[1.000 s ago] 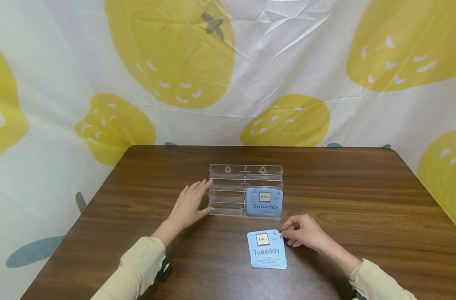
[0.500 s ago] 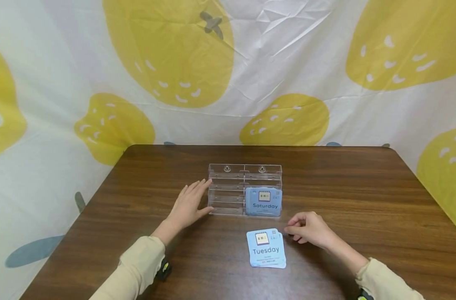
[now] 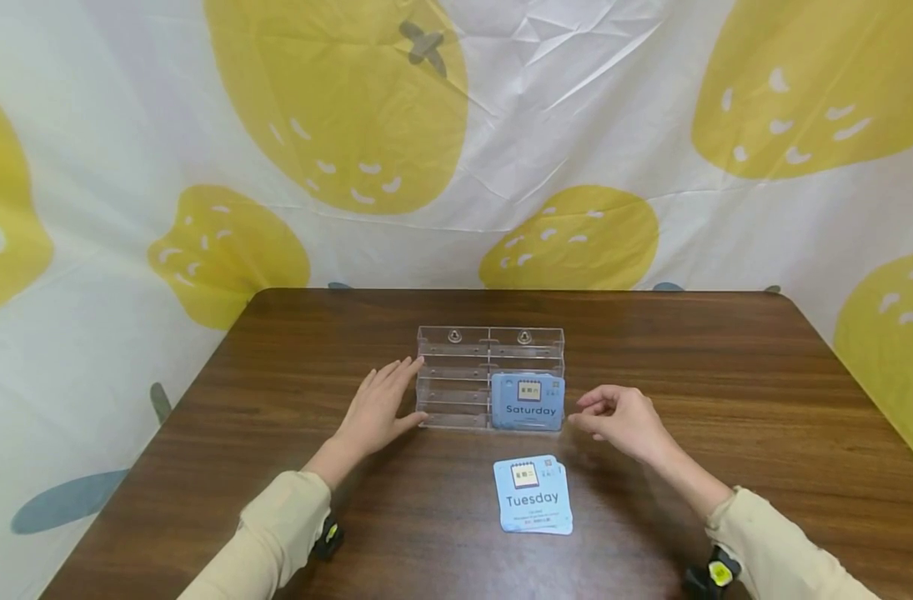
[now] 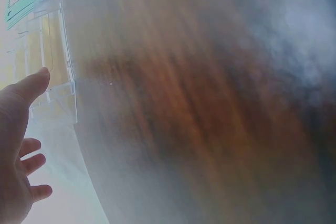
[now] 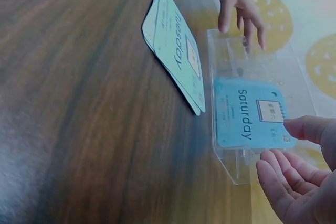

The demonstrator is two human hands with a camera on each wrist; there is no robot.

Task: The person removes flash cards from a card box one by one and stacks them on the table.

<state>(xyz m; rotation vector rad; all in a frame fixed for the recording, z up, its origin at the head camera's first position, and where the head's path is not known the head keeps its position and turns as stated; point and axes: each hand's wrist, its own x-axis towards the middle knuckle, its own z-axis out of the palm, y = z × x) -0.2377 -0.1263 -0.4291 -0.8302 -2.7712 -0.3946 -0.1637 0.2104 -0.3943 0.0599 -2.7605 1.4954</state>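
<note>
A clear plastic card rack with two columns of tiers stands on the table. In its lower right pocket sits a blue "Saturday" card, with other card edges just behind it. My left hand is spread at the rack's left side, fingertips and thumb touching its edge. Beside the rack's right side, my right hand has its thumb and fingers apart, with nothing between them; the right wrist view shows this hand close to the "Saturday" card. A "Tuesday" card lies on a slightly fanned stack in front of the rack.
The dark wooden table carries the rack and the card stack. Behind it hangs a white curtain printed with yellow lemons. Black wrist cameras are strapped at both sleeves.
My right hand has left the corner of the "Tuesday" stack and moved up and away to the rack's right side, its fingers loosening. My left hand stays against the rack.
</note>
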